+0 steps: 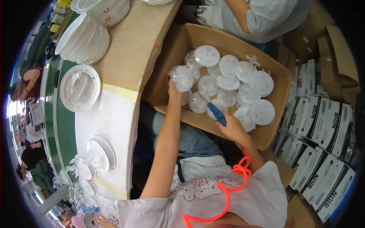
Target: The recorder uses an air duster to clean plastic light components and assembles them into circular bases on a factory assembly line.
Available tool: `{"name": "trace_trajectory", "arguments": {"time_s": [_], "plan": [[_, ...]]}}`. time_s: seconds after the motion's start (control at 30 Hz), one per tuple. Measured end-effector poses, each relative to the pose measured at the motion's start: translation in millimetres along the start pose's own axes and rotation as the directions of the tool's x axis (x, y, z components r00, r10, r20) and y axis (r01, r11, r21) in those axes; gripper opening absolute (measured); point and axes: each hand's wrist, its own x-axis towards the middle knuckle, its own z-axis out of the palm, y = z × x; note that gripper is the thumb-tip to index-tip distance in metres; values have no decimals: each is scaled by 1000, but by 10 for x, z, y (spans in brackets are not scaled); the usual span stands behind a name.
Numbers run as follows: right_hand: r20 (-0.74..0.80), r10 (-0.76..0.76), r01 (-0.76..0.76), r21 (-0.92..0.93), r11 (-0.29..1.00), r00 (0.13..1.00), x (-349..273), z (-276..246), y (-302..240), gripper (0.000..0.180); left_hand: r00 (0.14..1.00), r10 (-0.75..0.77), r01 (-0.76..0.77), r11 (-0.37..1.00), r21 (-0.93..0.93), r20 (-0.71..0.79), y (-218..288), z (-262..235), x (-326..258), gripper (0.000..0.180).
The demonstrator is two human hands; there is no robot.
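Observation:
At the left side of an open cardboard box [279,125], my left hand [174,91] is closed around a round, clear, textured plastic piece [181,78]. My right hand [234,129] grips a blue-handled tool [216,113] over the box's near side. A thin pale tip points from its handle toward the piece in my left hand; its exact kind is unclear. Several similar clear pieces and white discs with small dark specks [228,66] lie heaped in the box. A bright red coiled cord [228,190] runs from near my right wrist across my shirt.
Left of the box stands a worktable [119,72] with stacked white plastic rings [85,41], one separate ring [80,88] and clear plastic parts [81,171]. Another person [262,19] is close beyond the box. Stacked printed cartons [319,125] stand at right.

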Motion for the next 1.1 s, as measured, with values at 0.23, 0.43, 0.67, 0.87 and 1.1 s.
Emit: {"name": "trace_trajectory", "arguments": {"time_s": [0.23, 0.43, 0.67, 0.87, 1.1], "plan": [[-232, 260, -180, 316, 932, 937, -477, -116, 607, 44, 988, 152, -138, 896, 422, 0, 213, 1253, -1178, 37], [-224, 268, -149, 440, 886, 937, -437, -38, 492, 38, 727, 687, -644, 672, 365, 17, 1663, 1389, -2291, 32], [-126, 330, -205, 569, 796, 935, -503, -24, 647, 28, 485, 867, -647, 444, 620, -114, 2436, 478, -2191, 38], [-135, 371, -252, 524, 814, 919, -535, -2, 645, 34, 390, 906, -633, 393, 667, -165, 2173, 760, -2319, 38], [-108, 396, -281, 538, 795, 912, -551, 13, 624, 34, 32, 992, -486, 121, 866, -121, 1988, 721, -2554, 39]]}}
